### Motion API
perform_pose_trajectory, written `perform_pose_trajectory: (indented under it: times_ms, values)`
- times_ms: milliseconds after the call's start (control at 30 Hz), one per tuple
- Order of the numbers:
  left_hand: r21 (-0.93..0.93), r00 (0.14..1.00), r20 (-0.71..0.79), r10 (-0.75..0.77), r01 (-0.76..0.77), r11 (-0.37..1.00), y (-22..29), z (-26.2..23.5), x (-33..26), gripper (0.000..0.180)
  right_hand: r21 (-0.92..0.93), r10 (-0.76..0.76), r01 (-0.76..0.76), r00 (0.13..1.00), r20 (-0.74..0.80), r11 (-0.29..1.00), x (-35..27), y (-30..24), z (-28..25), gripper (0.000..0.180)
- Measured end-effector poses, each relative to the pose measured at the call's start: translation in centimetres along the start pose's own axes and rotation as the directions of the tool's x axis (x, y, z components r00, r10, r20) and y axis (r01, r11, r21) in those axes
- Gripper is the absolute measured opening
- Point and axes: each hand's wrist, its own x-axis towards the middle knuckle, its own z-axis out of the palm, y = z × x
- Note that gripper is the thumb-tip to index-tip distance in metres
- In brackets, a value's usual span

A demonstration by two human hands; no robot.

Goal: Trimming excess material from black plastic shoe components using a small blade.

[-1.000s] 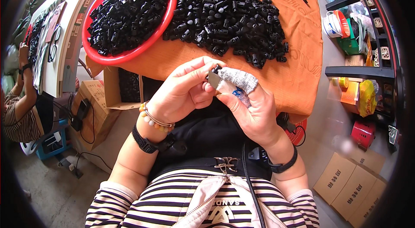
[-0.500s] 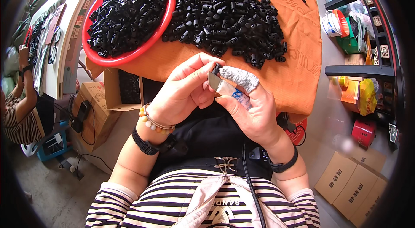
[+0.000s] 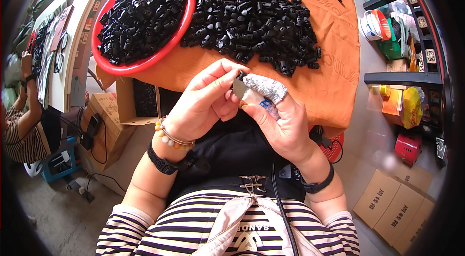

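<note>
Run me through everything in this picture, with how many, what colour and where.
Basin: one, red, upper left
Plastic parts: too many to count, black, in the basin and heaped beside it
Cloth: one, orange, under basin and heap
Small part: one, black, centre
Blade: one, grey, centre
Wrapped handle: one, white, below the blade
Finger cover: one, grey, centre
Glasses: one pair, dark, far left
Co-worker: one, striped top, far left
Shelf: one, black, right
Bag: one, yellow, right
Cardboard: several pieces, brown, lower right
Left fingers: several visible, bare, holding the small part
Right fingers: several visible, one covered, around the wrapped handle
</note>
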Motion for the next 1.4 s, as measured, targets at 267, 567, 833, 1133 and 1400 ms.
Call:
perform_pose_trajectory:
  times_ms: [267, 567, 833, 1133, 1400]
  values:
    - [-0.032, 0.999, -0.006, -0.038, 0.038, 0.999, 0.0, 0.1, 0.1, 0.021, 0.096, 0.056, -0.055, 0.998, -0.001, 0.994, 0.0, -0.4, 0.1, 0.032]
    - [0.014, 1.000, -0.024, 0.002, -0.001, 1.000, -0.2, 0.4, 0.0, 0.020, 0.046, 0.034, -0.033, 0.999, -0.016, 0.998, -0.1, -0.2, 0.2, 0.034]
    - [-0.041, 0.995, 0.095, -0.014, 0.018, 0.999, 0.1, -0.7, 0.0, 0.020, 0.022, 0.043, -0.043, 0.999, 0.001, 0.999, -0.2, -0.4, -0.1, 0.033]
    - [-0.040, 0.997, 0.074, -0.014, 0.017, 0.999, 0.2, -0.5, 0.0, 0.019, 0.012, 0.024, -0.024, 1.000, 0.000, 1.000, -0.2, 0.1, 0.2, 0.032]
    - [-0.063, 0.997, 0.064, -0.036, 0.040, 0.997, 0.1, -0.4, -0.1, 0.019, -0.020, -0.021, 0.021, 1.000, 0.017, 1.000, 0.1, 0.0, 0.0, 0.031]
